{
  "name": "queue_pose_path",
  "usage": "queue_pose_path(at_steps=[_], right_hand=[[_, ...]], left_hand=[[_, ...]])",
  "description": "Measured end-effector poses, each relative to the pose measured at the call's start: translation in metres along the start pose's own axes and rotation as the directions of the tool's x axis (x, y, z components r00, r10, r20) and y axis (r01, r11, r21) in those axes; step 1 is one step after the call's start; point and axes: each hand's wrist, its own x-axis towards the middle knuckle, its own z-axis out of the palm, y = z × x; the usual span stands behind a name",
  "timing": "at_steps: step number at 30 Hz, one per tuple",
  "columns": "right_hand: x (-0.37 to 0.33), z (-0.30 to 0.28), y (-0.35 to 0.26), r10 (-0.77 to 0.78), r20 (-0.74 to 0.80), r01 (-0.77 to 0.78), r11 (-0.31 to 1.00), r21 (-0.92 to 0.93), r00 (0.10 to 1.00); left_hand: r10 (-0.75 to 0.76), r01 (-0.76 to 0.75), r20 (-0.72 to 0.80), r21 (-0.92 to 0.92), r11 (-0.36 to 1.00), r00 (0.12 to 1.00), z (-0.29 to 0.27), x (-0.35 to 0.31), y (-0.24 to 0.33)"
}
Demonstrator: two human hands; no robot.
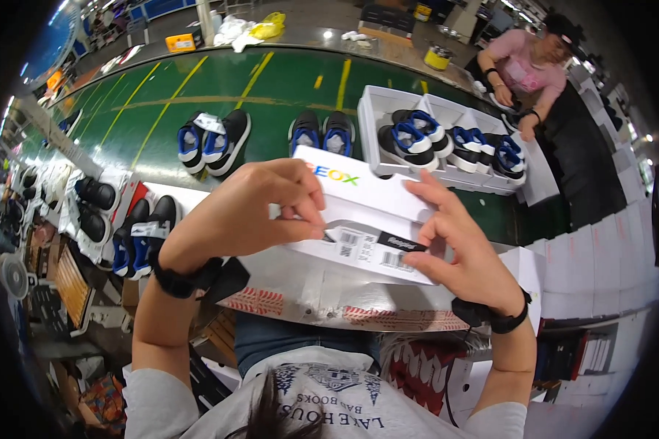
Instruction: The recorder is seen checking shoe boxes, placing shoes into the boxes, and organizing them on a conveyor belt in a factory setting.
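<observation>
A white shoe box (377, 205) with coloured letters on its lid is in front of me, tilted toward me, its labelled side facing my body. My left hand (267, 208) is closed at the left end of the box, thumb and fingertips pinched by the label's left edge. Around the right end curls my right hand (458, 241), its fingers on the lid's edge and its thumb by the lower part of the label. The white printed label (362, 245) carries barcodes and a black strip.
Beyond the box, pairs of black-and-blue shoes (223, 143) stand on a green conveyor belt (278, 80). Open white boxes (370, 121) to the right hold several shoes. More shoes (95, 201) sit at left. Stacked white boxes (586, 260) fill the right side. Across the belt, a co-worker (527, 66) works.
</observation>
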Motion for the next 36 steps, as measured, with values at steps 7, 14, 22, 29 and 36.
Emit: queue_pose_path(at_steps=[7,14,22,29,36], right_hand=[[0.005,0.020,0.015,-0.125,-0.150,0.116,0.991,-0.068,0.981],[0.010,0.034,0.008,-0.091,-0.238,0.090,0.996,-0.017,0.967],[0.022,0.054,0.002,-0.059,-0.409,0.042,0.998,-0.049,0.911],[0.026,0.061,0.004,-0.093,-0.469,0.058,0.994,-0.088,0.878],[0.035,0.064,0.000,-0.103,-0.424,0.044,0.988,-0.147,0.900]], left_hand=[[-0.021,0.046,-0.117,0.218,0.975,0.993,0.012,-0.024,0.016],[0.022,0.032,-0.272,0.192,0.981,0.962,0.029,-0.047,0.005],[0.229,-0.208,0.042,0.595,0.776,0.973,0.067,-0.026,0.048],[0.442,-0.388,0.075,0.623,0.679,0.894,0.104,-0.021,0.039],[0.438,-0.370,0.058,0.639,0.674,0.897,0.093,-0.024,0.037]])
